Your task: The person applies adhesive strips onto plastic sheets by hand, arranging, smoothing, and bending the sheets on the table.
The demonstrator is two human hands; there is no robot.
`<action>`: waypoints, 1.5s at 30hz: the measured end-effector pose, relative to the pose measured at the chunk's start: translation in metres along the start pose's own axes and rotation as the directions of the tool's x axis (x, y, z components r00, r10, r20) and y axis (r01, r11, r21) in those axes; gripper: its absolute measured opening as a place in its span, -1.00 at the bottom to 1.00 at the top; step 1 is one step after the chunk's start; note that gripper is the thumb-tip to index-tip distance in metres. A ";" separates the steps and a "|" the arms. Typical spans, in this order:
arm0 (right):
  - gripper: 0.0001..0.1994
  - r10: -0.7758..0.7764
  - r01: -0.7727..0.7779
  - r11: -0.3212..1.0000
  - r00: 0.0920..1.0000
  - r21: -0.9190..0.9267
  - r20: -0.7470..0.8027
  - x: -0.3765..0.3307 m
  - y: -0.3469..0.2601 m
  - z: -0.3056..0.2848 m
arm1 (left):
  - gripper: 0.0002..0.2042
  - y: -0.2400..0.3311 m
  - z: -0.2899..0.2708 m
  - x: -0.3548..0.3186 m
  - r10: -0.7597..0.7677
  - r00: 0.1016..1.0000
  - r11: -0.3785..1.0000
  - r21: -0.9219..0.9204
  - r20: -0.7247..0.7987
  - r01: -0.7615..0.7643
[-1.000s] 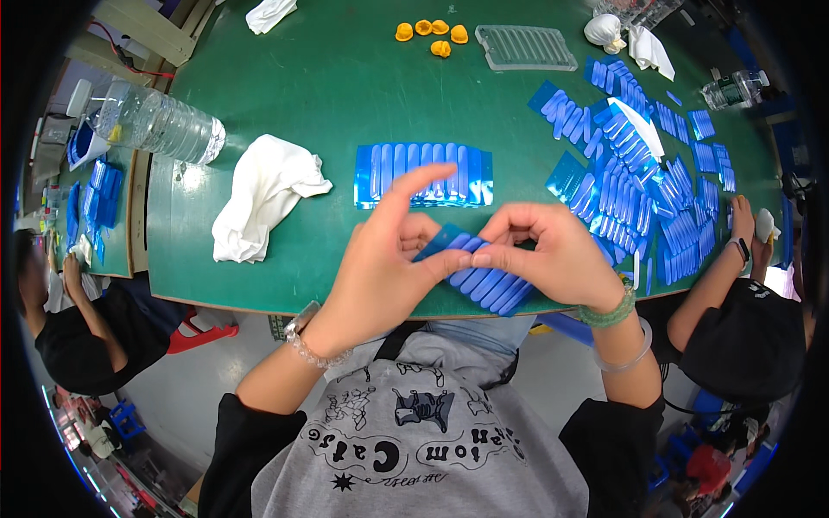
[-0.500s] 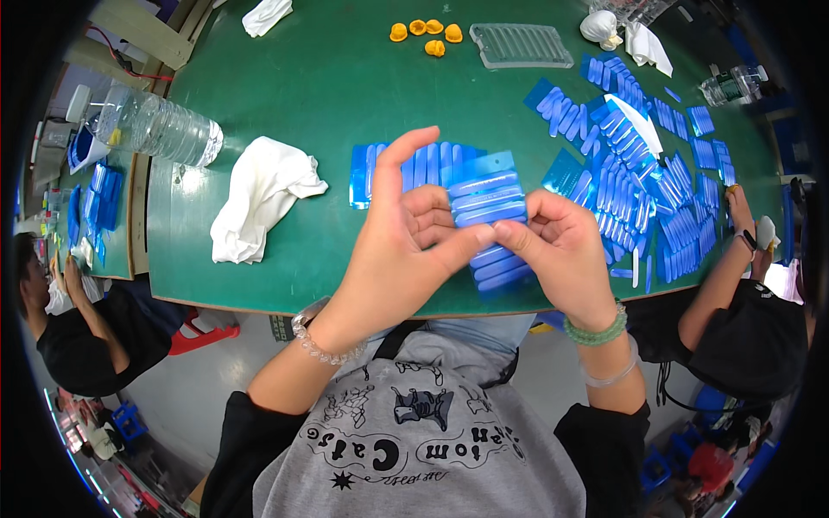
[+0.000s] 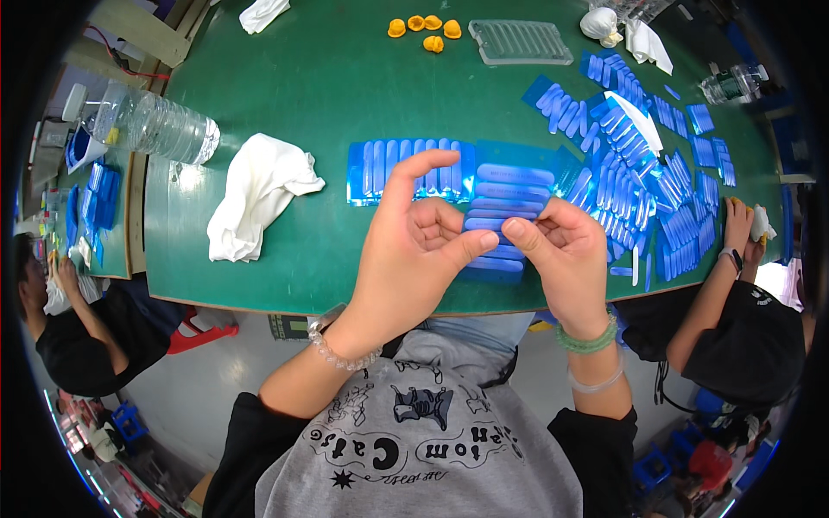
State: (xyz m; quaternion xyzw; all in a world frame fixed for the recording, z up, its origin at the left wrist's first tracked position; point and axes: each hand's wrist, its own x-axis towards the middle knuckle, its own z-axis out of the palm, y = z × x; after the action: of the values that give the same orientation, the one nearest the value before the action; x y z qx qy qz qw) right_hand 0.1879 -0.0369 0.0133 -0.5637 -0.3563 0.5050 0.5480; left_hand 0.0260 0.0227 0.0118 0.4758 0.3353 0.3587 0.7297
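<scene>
Between my hands is a blue film sheet bearing a row of oblong strips (image 3: pixel 511 192), tilted up over the near edge of the table. My right hand (image 3: pixel 566 246) pinches its right side, thumb in front and fingers behind. My left hand (image 3: pixel 406 250) grips the left edge with the thumb, its index finger raised and curved; the other fingertips are partly hidden. Just beyond, a flat group of similar blue strip sheets (image 3: pixel 367 171) lies on the green table (image 3: pixel 345 95). To the right spreads a large heap of these blue sheets (image 3: pixel 617 198).
A crumpled white cloth (image 3: pixel 259 198) and a big clear bottle (image 3: pixel 160 125) lie at left. Farther back are several yellow finger cots (image 3: pixel 433 43) and a clear ridged tray (image 3: pixel 522 43). Co-workers sit at both sides; one person's hand (image 3: pixel 736 226) rests near the right table edge.
The held sheet has shifted slightly right and turned its face more squarely into view. Both hands moved a little right with it. The right-hand co-worker's hands moved.
</scene>
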 end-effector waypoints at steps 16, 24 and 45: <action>-0.86 0.055 -0.058 0.998 0.995 0.031 0.078 -0.007 0.004 0.010 | -0.38 0.001 -0.009 -0.006 0.060 0.997 0.998 -0.033 -0.043 -0.061; -0.82 0.003 0.099 0.934 0.960 -0.345 0.281 -0.023 0.009 0.011 | -0.12 0.018 -0.020 -0.020 0.036 0.999 0.973 -0.229 0.000 -0.035; -0.68 -0.475 0.320 0.068 0.843 -0.945 0.252 0.015 -0.017 -0.042 | -0.48 0.016 -0.057 0.004 0.566 0.813 0.007 0.986 0.134 -0.167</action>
State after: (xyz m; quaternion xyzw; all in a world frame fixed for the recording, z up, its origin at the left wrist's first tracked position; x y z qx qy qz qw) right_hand 0.2345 -0.0314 0.0227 -0.6872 -0.6954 -0.0399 0.2065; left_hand -0.0229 0.0566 0.0073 0.8402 0.4521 0.2953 0.0490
